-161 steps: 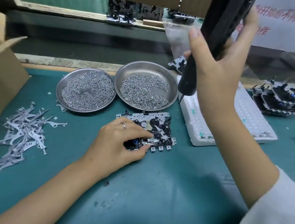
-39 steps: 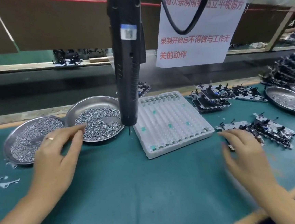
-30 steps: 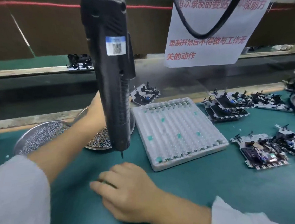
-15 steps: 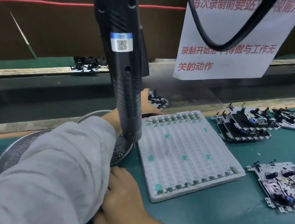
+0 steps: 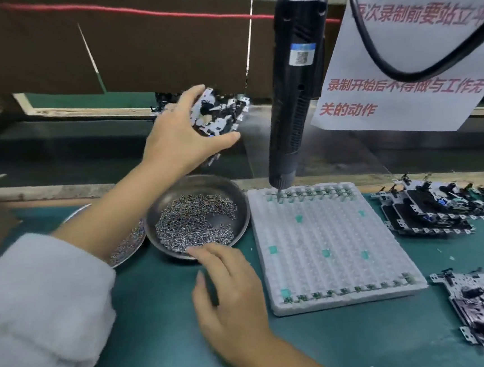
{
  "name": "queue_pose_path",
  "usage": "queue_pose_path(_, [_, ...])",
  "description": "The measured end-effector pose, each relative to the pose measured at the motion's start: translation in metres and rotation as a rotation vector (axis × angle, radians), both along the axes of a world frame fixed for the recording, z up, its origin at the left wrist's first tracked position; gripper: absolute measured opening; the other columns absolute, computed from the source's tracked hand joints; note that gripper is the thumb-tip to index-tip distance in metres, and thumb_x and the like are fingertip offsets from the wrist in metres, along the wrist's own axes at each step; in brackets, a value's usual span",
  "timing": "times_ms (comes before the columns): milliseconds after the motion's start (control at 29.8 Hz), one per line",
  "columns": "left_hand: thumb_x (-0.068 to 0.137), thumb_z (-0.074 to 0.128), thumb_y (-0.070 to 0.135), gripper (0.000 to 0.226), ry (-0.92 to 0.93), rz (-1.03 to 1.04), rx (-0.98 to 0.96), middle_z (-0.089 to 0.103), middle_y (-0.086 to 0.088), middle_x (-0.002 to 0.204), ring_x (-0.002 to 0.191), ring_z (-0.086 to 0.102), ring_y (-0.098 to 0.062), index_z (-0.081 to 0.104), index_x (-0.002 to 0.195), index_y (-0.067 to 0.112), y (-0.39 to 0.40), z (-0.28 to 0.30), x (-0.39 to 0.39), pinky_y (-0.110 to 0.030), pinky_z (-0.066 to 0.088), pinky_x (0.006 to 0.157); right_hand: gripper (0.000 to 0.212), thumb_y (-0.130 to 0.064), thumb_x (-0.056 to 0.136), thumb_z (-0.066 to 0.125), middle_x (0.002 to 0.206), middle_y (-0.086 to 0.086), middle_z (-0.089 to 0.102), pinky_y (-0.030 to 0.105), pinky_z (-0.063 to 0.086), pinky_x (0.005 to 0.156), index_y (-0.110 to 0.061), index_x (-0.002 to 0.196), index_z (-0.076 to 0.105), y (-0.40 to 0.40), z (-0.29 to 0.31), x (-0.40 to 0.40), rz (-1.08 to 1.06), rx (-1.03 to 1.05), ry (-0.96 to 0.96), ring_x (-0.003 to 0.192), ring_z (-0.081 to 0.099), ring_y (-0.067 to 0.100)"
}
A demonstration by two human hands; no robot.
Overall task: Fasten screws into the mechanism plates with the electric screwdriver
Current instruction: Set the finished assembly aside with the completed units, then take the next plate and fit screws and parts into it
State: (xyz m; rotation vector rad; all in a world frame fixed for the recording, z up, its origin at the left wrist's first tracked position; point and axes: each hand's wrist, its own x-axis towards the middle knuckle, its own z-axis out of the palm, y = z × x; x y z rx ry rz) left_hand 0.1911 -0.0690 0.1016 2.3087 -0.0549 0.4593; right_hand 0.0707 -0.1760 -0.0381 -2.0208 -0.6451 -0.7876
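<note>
Steel screw dish [image 5: 237,194]: my right hand [image 5: 229,289] picks there, contents unclear; left hand [image 5: 180,140] grips mechanism plate [image 5: 218,113] beyond it. Next: seat plate.

head cam, 1 view | looks fwd + down over teal bench [image 5: 167,350] | near, hands in fg | hanging screwdriver [image 5: 297,90] up close, top centre

Even, soft overhead light with faint shadows; mild motion blur throughout, and wide-angle bending at the edges.
</note>
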Motion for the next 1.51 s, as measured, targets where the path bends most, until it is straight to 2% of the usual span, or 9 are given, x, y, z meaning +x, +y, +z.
queue_pose_path(134, [0.055, 0.075, 0.069, 0.092, -0.076, -0.223, -0.02, 0.053, 0.02, 0.118, 0.108, 0.049, 0.011, 0.031, 0.134, 0.056, 0.049, 0.007, -0.055, -0.017, 0.038, 0.088, 0.03, -0.02, 0.092, 0.046, 0.115, -0.01, 0.052, 0.027, 0.043, 0.095, -0.029, 0.121, 0.05, -0.006, 0.005, -0.002, 0.045, 0.332, 0.219, 0.109, 0.052, 0.01])
queue_pose_path(302, [0.048, 0.076, 0.069, 0.103, 0.098, -0.506, 0.317, 0.046, 0.028, 0.13, 0.122, 0.044, 0.006, 0.025, 0.137, 0.053, 0.084, -0.018, -0.128, -0.02, 0.039, 0.099, 0.03, -0.027, 0.097, 0.041, 0.123, -0.002, 0.051, 0.04, 0.04, 0.101, -0.031, 0.126, 0.046, -0.006, 0.011, -0.009, 0.081, 0.523, 0.202, 0.118, 0.051, 0.023])
queue_pose_path(403, [0.046, 0.07, 0.074, 0.109, 0.114, -0.494, 0.54, 0.042, 0.034, 0.124, 0.113, 0.04, 0.013, 0.016, 0.138, 0.055, 0.082, -0.051, -0.159, -0.012, 0.034, 0.099, 0.03, -0.025, 0.1, 0.039, 0.128, -0.002, 0.051, 0.038, 0.039, 0.103, -0.018, 0.129, 0.046, -0.009, 0.013, -0.02, 0.185, 0.334, 0.035, 0.122, 0.049, 0.023])
queue_pose_path(503, [0.05, 0.069, 0.07, 0.103, -0.019, -0.483, 0.653, 0.053, 0.014, 0.122, 0.11, 0.049, -0.003, 0.038, 0.137, 0.025, 0.072, -0.085, -0.174, -0.011, 0.034, 0.095, 0.034, -0.026, 0.1, 0.041, 0.13, 0.003, 0.051, 0.035, 0.039, 0.103, -0.011, 0.13, 0.044, -0.012, 0.008, -0.032, 0.317, 0.028, -0.019, 0.123, 0.048, 0.019])
queue_pose_path(705, [0.062, 0.067, 0.075, 0.085, -0.09, -0.333, 0.451, 0.046, 0.002, 0.133, 0.129, 0.036, -0.012, 0.05, 0.126, 0.021, 0.091, -0.109, -0.18, -0.027, 0.03, 0.107, 0.049, -0.043, 0.09, 0.054, 0.122, 0.004, 0.058, 0.039, 0.041, 0.097, -0.015, 0.129, 0.046, -0.012, 0.008, -0.037, 0.328, -0.375, 0.01, 0.113, 0.053, 0.02])
queue_pose_path(872, [0.08, 0.05, 0.064, 0.055, -0.204, 0.095, 0.493, 0.062, 0.001, 0.108, 0.103, 0.053, -0.018, 0.066, 0.104, 0.018, 0.137, -0.118, -0.195, -0.035, 0.034, 0.093, 0.052, -0.053, 0.087, 0.054, 0.114, -0.001, 0.061, 0.044, 0.042, 0.095, -0.015, 0.122, 0.062, -0.016, 0.006, -0.031, 0.288, -0.628, -0.033, 0.107, 0.056, 0.022])
queue_pose_path(1007, [0.09, 0.058, 0.045, 0.038, -0.011, 0.43, 0.455, 0.063, -0.008, 0.113, 0.107, 0.053, -0.032, 0.061, 0.113, 0.015, 0.165, -0.118, -0.183, -0.044, 0.031, 0.091, 0.05, -0.052, 0.09, 0.049, 0.115, -0.001, 0.061, 0.044, 0.039, 0.097, -0.014, 0.12, 0.062, -0.014, 0.002, -0.029, 0.237, -0.664, -0.015, 0.107, 0.057, 0.023])
queue_pose_path(1174, [0.091, 0.057, 0.024, 0.049, 0.157, 0.478, 0.401, 0.063, 0.0, 0.117, 0.118, 0.049, -0.025, 0.04, 0.136, 0.016, 0.174, -0.115, -0.143, -0.036, 0.019, 0.09, 0.051, -0.05, 0.089, 0.049, 0.116, 0.001, 0.062, 0.043, 0.038, 0.098, -0.012, 0.121, 0.062, -0.011, 0.005, -0.028, 0.228, -0.654, 0.028, 0.108, 0.057, 0.024])
queue_pose_path(1510, [0.081, 0.061, 0.009, 0.04, -0.058, 0.603, 0.648, 0.07, -0.006, 0.072, 0.083, 0.06, -0.033, 0.056, 0.121, 0.017, 0.159, -0.088, -0.159, -0.041, 0.028, 0.079, 0.053, -0.051, 0.087, 0.055, 0.115, 0.001, 0.061, 0.048, 0.04, 0.098, -0.012, 0.122, 0.062, -0.01, 0.004, -0.031, 0.197, -0.594, 0.109, 0.11, 0.054, 0.023])
